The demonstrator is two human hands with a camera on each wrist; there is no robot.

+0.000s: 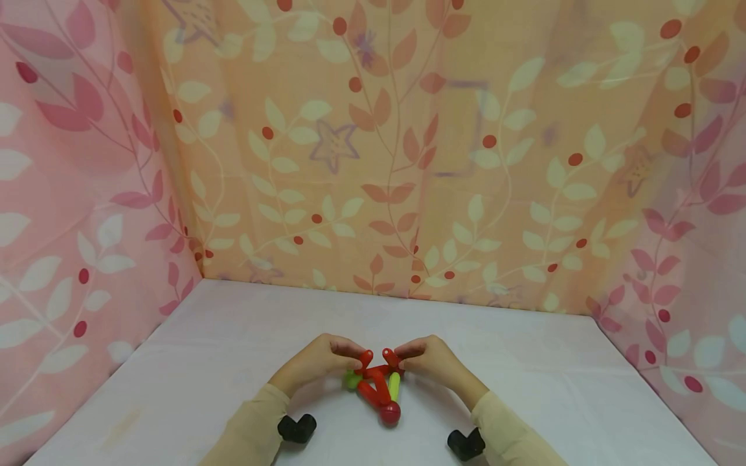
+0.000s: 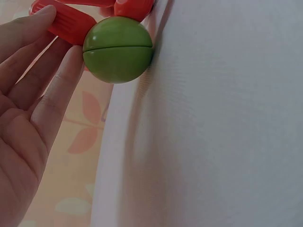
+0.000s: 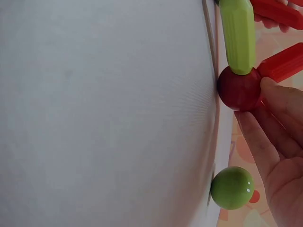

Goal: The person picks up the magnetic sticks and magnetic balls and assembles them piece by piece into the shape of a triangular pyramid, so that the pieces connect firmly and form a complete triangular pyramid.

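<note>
A ball-and-stick building toy [image 1: 380, 383] stands on the white cloth, its red sticks and one yellow-green stick [image 1: 394, 386] joined by balls. My left hand [image 1: 322, 360] grips it from the left, thumb on a red stick [image 2: 71, 23] beside a grooved green ball [image 2: 118, 49]. From the right, my right hand [image 1: 432, 362] pinches it around a dark red ball [image 3: 239, 89], where the yellow-green stick and a red stick [image 3: 284, 62] meet. Two red sticks angle up between the hands. Another red ball [image 1: 390, 413] forms the corner nearest me.
A loose green ball [image 3: 232, 188] lies beyond my right hand in the right wrist view. White cloth [image 1: 524, 362] covers the table. Patterned curtains [image 1: 396, 162] enclose its back and both sides. A black piece [image 1: 297, 428] is at each wrist.
</note>
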